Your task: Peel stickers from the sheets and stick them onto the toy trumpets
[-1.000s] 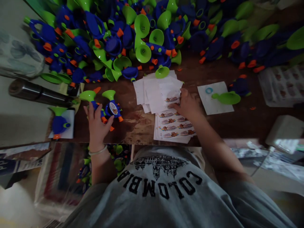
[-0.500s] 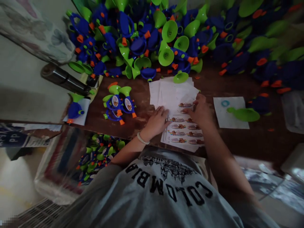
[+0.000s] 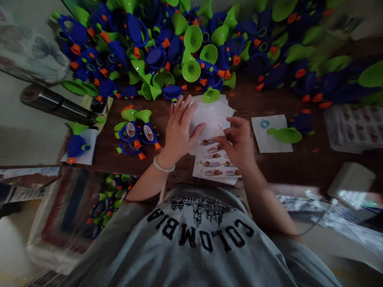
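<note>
My left hand [image 3: 181,127], fingers stretched out and thumb apart, is over the left side of a stack of white paper [image 3: 209,113]. On its wrist is a pale bangle [image 3: 164,164]. In front of me lies a sheet of printed stickers [image 3: 213,164], bare of pictures in its upper part. My right hand [image 3: 238,143] is over the sheet's right side with half-curled fingers. Its thumb tip lies by an upper sticker [image 3: 214,149], a gap shows between thumb and fingers, and I make out nothing held there.
Blue and green toy horns [image 3: 191,44] with orange tips are heaped along the back. Several stickered horns [image 3: 136,131] stand left. Further left are a dark flask [image 3: 56,104] and another horn [image 3: 76,145]. Right are a white paper [image 3: 277,145], a horn [image 3: 289,134] and a clear tray [image 3: 353,131].
My left hand has lifted from the sheet and moved up and left, its fingers now spread. The right hand has shifted slightly over the upper stickers. The view has turned right.
</note>
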A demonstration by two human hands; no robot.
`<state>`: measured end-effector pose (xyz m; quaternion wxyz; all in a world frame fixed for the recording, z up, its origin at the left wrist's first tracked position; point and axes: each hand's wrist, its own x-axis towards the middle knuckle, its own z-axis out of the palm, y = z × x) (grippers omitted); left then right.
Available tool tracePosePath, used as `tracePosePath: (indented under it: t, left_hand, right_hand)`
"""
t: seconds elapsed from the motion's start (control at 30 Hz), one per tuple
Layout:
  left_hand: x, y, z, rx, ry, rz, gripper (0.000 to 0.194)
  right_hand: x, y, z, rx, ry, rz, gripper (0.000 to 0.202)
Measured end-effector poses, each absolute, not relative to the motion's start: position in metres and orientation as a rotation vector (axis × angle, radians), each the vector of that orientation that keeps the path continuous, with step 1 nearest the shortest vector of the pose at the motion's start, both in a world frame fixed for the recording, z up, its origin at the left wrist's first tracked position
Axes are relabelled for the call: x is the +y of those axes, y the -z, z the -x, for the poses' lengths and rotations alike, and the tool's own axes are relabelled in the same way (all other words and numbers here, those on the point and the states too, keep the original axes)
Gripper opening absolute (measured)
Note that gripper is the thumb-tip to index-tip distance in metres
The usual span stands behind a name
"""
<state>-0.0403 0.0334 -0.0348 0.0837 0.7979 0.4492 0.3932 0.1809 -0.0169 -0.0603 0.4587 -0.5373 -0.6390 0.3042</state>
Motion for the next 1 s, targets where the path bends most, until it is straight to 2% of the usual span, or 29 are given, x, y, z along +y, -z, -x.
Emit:
tracePosePath:
  t: [0.1, 0.2, 0.4, 0.57, 0.7, 1.0]
  left_hand:
    - [0.042, 0.016, 0.039, 1.266, -1.064, -2.218, 0.041]
    - [0.038, 0.007, 0.038, 1.167, -1.035, -2.062, 0.024]
    - [0.021, -0.018, 0.042, 1.097, -1.127, -1.981, 0.016]
    - [0.013, -0.033, 0.044, 1.129, -1.117, -2.017, 0.018]
    - [0.013, -0.031, 0.043, 1.090, -1.095, -2.011, 0.016]
    - [0.025, -0.026, 0.041, 1.119, -1.069, -1.907, 0.011]
  right_hand:
    - [-0.033, 0.048, -0.173, -1.596, -0.684, 1.135, 0.040]
    - [-0.043, 0.035, -0.174, -1.720, -0.465, 1.099, 0.024]
    - [-0.053, 0.018, -0.177, -1.923, -0.344, 1.121, 0.035]
    - [-0.059, 0.011, -0.172, -1.846, -0.387, 1.163, 0.025]
    - [-0.062, 0.007, -0.170, -1.761, -0.308, 1.142, 0.022]
    - [-0.065, 0.015, -0.169, -1.698, -0.161, 1.027, 0.036]
